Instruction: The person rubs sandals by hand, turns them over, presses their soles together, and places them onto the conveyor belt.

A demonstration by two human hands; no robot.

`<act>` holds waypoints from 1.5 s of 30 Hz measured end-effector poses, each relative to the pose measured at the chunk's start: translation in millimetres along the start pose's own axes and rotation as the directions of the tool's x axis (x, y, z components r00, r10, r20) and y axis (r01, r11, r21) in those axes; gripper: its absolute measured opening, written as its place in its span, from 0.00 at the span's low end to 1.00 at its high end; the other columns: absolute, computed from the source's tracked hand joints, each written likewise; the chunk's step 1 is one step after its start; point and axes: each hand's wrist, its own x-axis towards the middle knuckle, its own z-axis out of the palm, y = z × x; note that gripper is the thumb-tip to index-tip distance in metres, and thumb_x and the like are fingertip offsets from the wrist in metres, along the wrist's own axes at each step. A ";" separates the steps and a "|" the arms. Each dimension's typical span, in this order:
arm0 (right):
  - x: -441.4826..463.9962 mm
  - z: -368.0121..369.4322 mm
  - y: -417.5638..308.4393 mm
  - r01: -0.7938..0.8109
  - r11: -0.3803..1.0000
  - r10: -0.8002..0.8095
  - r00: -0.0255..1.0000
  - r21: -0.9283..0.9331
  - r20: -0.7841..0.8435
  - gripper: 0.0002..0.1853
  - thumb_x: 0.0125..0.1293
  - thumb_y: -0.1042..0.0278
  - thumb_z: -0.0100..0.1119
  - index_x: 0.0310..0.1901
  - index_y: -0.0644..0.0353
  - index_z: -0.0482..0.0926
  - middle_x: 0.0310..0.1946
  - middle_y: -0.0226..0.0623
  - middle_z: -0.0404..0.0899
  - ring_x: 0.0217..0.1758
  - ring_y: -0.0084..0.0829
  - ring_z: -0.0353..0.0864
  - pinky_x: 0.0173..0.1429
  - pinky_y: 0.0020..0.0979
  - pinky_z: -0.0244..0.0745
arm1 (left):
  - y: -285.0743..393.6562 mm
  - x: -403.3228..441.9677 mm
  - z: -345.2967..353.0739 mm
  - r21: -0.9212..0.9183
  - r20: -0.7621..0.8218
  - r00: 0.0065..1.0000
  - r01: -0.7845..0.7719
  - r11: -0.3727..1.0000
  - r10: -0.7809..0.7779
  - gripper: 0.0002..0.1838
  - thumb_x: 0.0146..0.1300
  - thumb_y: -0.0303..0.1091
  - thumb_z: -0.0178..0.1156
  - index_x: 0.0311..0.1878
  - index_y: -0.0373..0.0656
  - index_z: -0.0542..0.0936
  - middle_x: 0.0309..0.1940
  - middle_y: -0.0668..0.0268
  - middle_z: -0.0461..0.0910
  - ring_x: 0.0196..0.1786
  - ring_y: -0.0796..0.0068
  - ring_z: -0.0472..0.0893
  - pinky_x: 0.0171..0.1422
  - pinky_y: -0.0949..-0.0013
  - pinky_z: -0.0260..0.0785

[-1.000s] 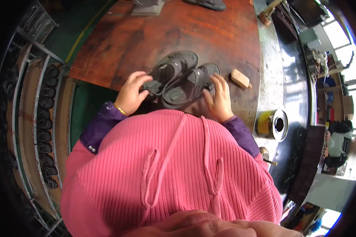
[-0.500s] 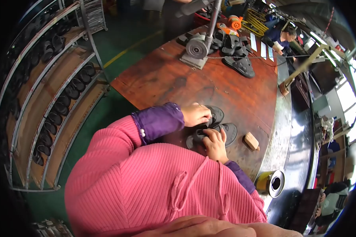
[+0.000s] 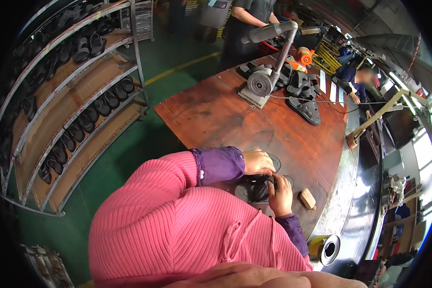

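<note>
Two black sandals lie side by side on the reddish-brown table in front of me. My left hand (image 3: 259,162) is closed over the farther sandal (image 3: 275,162), its fingers bent at the strap and the rounded end showing beyond them. Close by, my right hand (image 3: 281,194) has its thumb and fingers drawn together on the nearer sandal (image 3: 258,190). The fingers of both hands almost meet. Whether anything small is between them cannot be made out. A small wooden block (image 3: 307,198) lies just right of my right hand.
A metal rack (image 3: 77,125) of sandals stands left. A round machine with a pipe (image 3: 260,84) sits on the table (image 3: 211,125), with more black sandals (image 3: 302,105) and an orange blower (image 3: 304,56) behind. A yellow can (image 3: 324,249) is front right. Two other people work farther back.
The view has shifted, so the table sits lower and farther right. My hands have come closer together, and my right hand has turned more upright on the sandal. Another person's body now shows behind the table.
</note>
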 end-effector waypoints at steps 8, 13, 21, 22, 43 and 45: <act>12.0 -7.0 8.2 -0.103 0.992 0.101 0.994 0.074 0.029 0.16 0.63 0.62 0.69 0.48 0.61 0.83 0.40 0.47 0.84 0.45 0.49 0.82 0.52 0.43 0.75 | -3.1 15.2 -1.0 0.072 0.172 0.974 0.135 0.988 -0.146 0.24 0.70 0.57 0.56 0.37 0.45 0.87 0.40 0.60 0.85 0.47 0.51 0.81 0.54 0.51 0.72; 9.5 0.9 13.5 -0.062 0.997 0.064 0.998 0.047 -0.030 0.13 0.68 0.61 0.64 0.48 0.60 0.84 0.40 0.46 0.84 0.43 0.50 0.82 0.50 0.44 0.75 | 2.6 14.7 0.2 0.166 0.094 0.969 0.212 0.963 -0.230 0.24 0.70 0.58 0.56 0.34 0.47 0.86 0.35 0.60 0.84 0.45 0.51 0.81 0.51 0.50 0.70; 39.1 12.0 25.0 -0.014 0.980 0.025 0.998 0.198 -0.049 0.12 0.70 0.62 0.61 0.43 0.62 0.84 0.37 0.48 0.83 0.44 0.52 0.79 0.51 0.46 0.72 | 15.5 19.4 -48.3 0.245 -0.087 0.945 0.326 0.913 -0.314 0.18 0.68 0.52 0.59 0.33 0.48 0.85 0.34 0.56 0.83 0.41 0.49 0.82 0.46 0.50 0.74; 34.9 16.3 30.3 -0.043 0.965 0.060 0.997 0.259 -0.058 0.12 0.69 0.61 0.62 0.44 0.62 0.85 0.37 0.49 0.83 0.45 0.51 0.80 0.51 0.45 0.73 | 17.9 12.0 -44.9 0.200 -0.174 0.936 0.338 0.920 -0.306 0.15 0.67 0.50 0.61 0.36 0.48 0.84 0.38 0.57 0.83 0.43 0.50 0.82 0.47 0.51 0.74; -59.7 -14.0 21.9 -0.386 0.754 0.463 0.886 0.531 -0.014 0.11 0.75 0.71 0.58 0.53 0.66 0.80 0.42 0.31 0.83 0.46 0.19 0.79 0.54 0.24 0.74 | 55.9 -5.7 15.8 0.059 0.065 0.770 0.633 0.772 -0.635 0.23 0.66 0.45 0.62 0.52 0.33 0.82 0.45 0.41 0.83 0.51 0.41 0.82 0.58 0.51 0.72; -75.4 -15.3 22.2 -0.380 0.761 0.447 0.895 0.527 -0.001 0.10 0.73 0.72 0.59 0.51 0.66 0.81 0.40 0.30 0.83 0.43 0.18 0.78 0.51 0.23 0.74 | 34.8 -18.0 34.1 -0.072 -0.105 0.743 0.658 0.750 -0.661 0.21 0.68 0.43 0.60 0.51 0.31 0.82 0.44 0.40 0.83 0.50 0.39 0.81 0.57 0.51 0.71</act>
